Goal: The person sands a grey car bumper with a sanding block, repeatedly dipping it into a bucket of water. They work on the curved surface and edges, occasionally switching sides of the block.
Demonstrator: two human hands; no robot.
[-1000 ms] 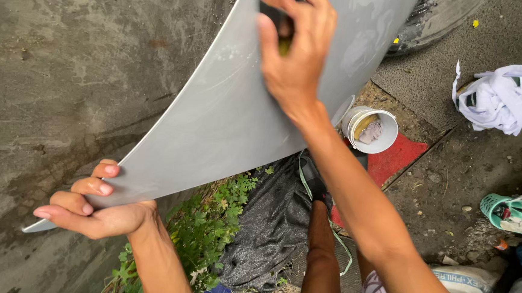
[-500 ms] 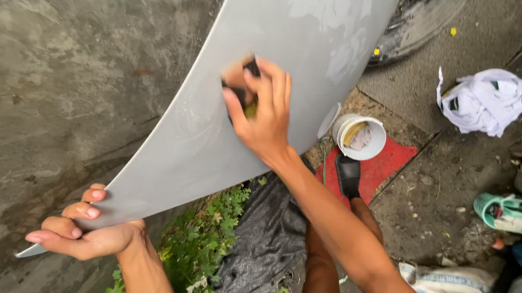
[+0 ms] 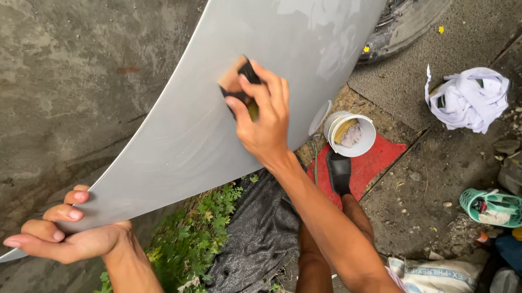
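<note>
Sanding pad (image 3: 239, 85) under right-hand fingers (image 3: 258, 95)

The grey panel (image 3: 215, 101) runs off the top edge, so its upper end is unseen. Against the panel, the right hand (image 3: 262, 119) covers most of a dark pad (image 3: 241, 82); its full shape cannot be told. The left hand (image 3: 65, 234) hides the panel's lower tip behind its palm. Right of the panel, the white bucket (image 3: 364, 144) holds contents too small to identify.
</note>
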